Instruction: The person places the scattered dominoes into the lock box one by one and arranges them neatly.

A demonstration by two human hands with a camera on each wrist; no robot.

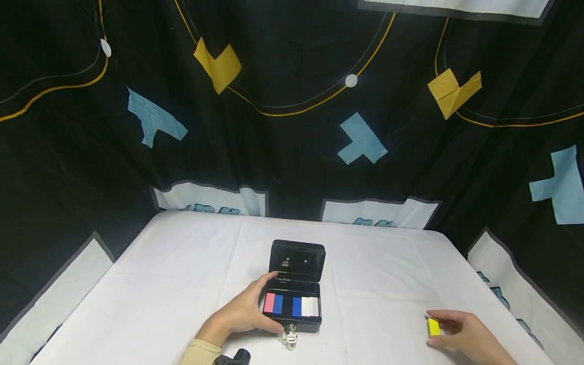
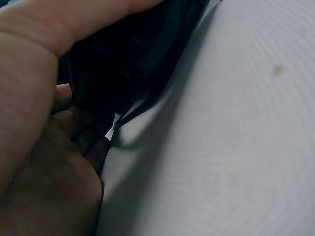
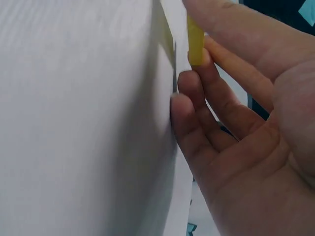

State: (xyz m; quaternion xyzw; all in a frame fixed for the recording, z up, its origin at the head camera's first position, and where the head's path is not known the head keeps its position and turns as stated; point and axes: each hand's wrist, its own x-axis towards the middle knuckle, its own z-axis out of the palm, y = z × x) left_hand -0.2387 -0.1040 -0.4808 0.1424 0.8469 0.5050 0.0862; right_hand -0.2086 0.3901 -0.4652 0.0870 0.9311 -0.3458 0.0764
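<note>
A small black cash box (image 1: 306, 327) stands on the table with its lid (image 1: 298, 253) raised. Keys (image 1: 290, 338) hang at the lock on its front. Inside lie a pink block (image 1: 269, 302), a blue block (image 1: 278, 304), a dark gap, another blue block (image 1: 296, 306) and white blocks (image 1: 309, 306). My left hand (image 1: 244, 310) grips the box's left side, thumb at the front corner and fingers toward the hinge; the left wrist view shows the dark box wall (image 2: 128, 54) in that grasp. Far to the right, my right hand (image 1: 472, 337) pinches a yellow block (image 1: 433, 327) between thumb and fingers, low over the cloth.
A white cloth (image 1: 374, 284) covers the table. Behind it hangs a black curtain (image 1: 283, 152) with yellow and light blue shapes. A black strap device (image 1: 233, 357) sits at my left wrist.
</note>
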